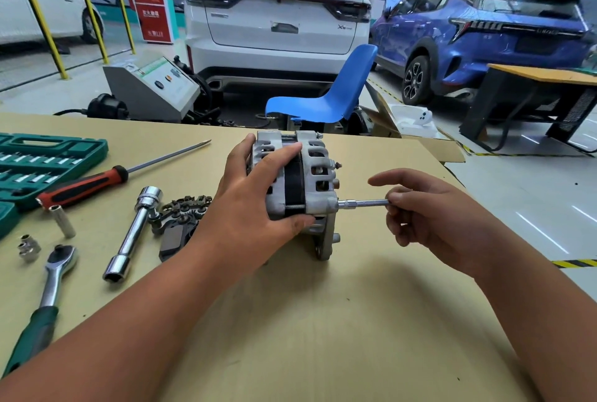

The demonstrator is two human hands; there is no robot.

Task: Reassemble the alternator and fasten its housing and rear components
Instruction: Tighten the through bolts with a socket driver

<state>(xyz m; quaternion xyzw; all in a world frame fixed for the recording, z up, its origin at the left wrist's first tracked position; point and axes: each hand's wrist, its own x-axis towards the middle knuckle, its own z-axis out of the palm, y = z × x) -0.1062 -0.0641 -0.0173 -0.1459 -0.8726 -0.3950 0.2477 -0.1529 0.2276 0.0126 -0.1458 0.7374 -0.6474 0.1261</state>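
Observation:
The grey alternator (315, 172) stands on edge on the tan table (323, 320), its two housing halves joined around a black middle band. My left hand (255, 204) grips its left side, fingers over the top and thumb under the lower edge. A slim socket extension (361, 203) sticks out to the right from a bolt at the housing's lower right. My right hand (426, 217) pinches the extension's outer end with thumb and curled fingers, index finger stretched out above it. A dark rectifier part (181, 214) lies to the left of the alternator, partly hidden by my left wrist.
To the left lie a chrome tube wrench (135, 233), a green-handled ratchet (48, 288), loose sockets (63, 220), a red-and-black screwdriver (97, 181) and a green socket case (38, 162). A blue chair (326, 94) stands behind the table. The table's right edge runs close to my right arm.

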